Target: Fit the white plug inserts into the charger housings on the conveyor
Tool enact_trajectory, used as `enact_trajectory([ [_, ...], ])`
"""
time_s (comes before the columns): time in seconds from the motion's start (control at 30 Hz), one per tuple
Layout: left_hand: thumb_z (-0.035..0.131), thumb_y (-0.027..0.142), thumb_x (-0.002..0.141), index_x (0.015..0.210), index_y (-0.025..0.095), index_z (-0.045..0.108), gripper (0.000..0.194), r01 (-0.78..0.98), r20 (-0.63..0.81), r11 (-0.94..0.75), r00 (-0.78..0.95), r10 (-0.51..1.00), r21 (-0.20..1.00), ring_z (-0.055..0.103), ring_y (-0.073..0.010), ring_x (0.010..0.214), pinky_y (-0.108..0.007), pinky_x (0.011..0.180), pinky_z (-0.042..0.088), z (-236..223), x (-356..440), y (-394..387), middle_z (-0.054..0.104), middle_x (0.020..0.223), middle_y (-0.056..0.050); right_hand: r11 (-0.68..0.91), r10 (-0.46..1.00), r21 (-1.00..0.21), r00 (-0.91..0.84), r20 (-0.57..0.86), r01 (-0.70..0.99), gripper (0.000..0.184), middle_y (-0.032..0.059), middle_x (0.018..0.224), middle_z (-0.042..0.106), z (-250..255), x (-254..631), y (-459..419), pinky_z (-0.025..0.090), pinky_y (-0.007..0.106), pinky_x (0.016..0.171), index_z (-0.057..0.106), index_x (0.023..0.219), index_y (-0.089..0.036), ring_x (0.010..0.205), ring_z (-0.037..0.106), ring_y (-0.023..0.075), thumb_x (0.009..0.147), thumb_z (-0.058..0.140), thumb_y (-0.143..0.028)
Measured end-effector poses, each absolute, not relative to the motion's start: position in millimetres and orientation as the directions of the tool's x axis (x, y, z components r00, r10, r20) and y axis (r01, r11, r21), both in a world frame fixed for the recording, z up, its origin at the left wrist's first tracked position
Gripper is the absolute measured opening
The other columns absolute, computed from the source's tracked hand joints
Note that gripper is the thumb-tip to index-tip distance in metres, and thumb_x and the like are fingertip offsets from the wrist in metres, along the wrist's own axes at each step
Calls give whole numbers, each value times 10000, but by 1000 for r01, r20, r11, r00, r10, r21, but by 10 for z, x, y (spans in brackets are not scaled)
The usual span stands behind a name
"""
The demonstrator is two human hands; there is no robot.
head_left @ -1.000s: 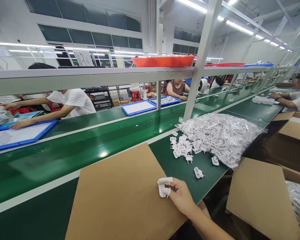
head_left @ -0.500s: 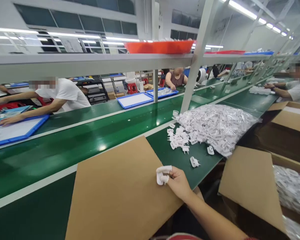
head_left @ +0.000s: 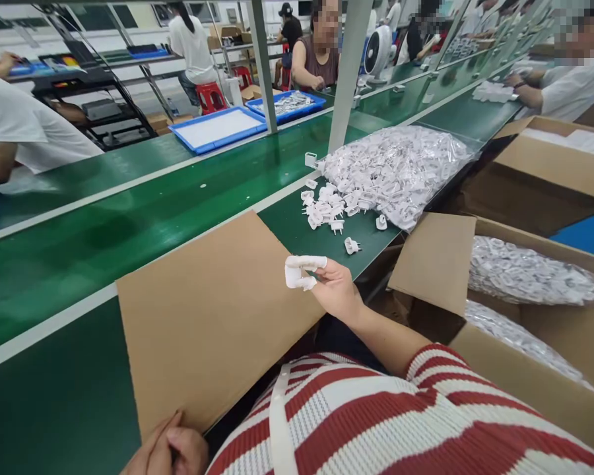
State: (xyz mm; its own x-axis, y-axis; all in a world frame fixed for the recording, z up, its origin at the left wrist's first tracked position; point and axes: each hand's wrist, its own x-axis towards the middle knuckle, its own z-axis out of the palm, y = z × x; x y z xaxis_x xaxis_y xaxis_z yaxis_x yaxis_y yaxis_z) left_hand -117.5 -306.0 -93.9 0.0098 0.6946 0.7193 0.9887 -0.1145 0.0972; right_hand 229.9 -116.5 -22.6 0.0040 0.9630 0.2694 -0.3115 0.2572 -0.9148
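Observation:
A white plug piece (head_left: 293, 275) is pinched between the thumb and forefinger of my right hand (head_left: 334, 287). White covers wrap those two fingertips, and the hand is above the right part of a brown cardboard sheet (head_left: 202, 316). At the sheet's near left corner, low in the view, is my left hand (head_left: 171, 448), its fingers curled together; whatever it may hold is hidden. Beyond my right hand, loose white plug pieces (head_left: 321, 208) with pins lie on the green table. They spread from a clear plastic bag (head_left: 400, 168) full of them.
To the right stand open cardboard boxes (head_left: 430, 264) with bagged white pieces (head_left: 529, 270). A green conveyor belt (head_left: 153, 204) runs past the sheet, with a metal post (head_left: 346, 79) beside it. Across are blue trays (head_left: 218, 128) and seated co-workers.
The view has tilted down and shifted. My left hand has come into sight at the lower left. My right hand still pinches the white plug piece over the cardboard.

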Motion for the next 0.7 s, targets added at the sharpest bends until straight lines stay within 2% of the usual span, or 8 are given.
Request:
enact_trajectory([
  [0.07,670,7,727,1495,342,585,842,990,800,-96,142,583,-107,704,-376,614,-490,530,526,-797,-1030,-2976,776,852,-72,189,978,-880,0,210,-436,341,65,1092,817,-149,2271,-1175,616,482,959,787,1090,-244,1025,757,255,779,882,-345],
  [0.13,676,-40,729,1485,267,598,819,977,821,-95,210,531,-189,696,-353,601,-459,511,517,-700,-923,-2922,773,839,-85,85,992,-821,-26,120,-565,341,71,1166,804,-95,2255,-1177,607,492,1007,764,1117,-247,1109,749,259,804,865,-336],
  [0.27,687,-49,726,1358,223,675,689,976,837,-89,214,503,-196,690,-335,609,-431,527,507,-682,-876,-2909,770,831,-83,-224,972,-640,-215,-93,-735,257,49,1300,760,10,2302,-1181,561,404,1119,723,1165,-242,1290,679,205,918,708,-170],
  [0.37,694,-26,724,1164,208,726,499,980,852,-71,197,485,-186,684,-318,601,-417,543,505,-737,-915,-2927,772,826,-70,-402,916,-495,-333,-225,-770,368,38,1370,726,105,2358,-1206,561,310,1111,673,1264,-227,1301,667,143,980,520,-49],
  [0.53,713,-19,709,995,189,712,354,976,858,-69,213,468,-205,679,-307,596,-394,528,488,-734,-918,-2894,767,789,-65,-471,871,-343,-367,-326,-813,515,69,1428,689,256,2393,-1300,584,243,1054,510,1495,-193,1257,692,117,1029,377,-17],
  [0.7,718,-10,724,991,186,713,332,976,862,-45,209,463,-212,671,-297,604,-381,532,483,-708,-892,-2868,768,794,-57,-449,877,-312,-345,-334,-838,534,90,1416,694,337,2431,-1368,609,254,1020,471,1532,-171,1171,740,132,1042,335,-9],
])
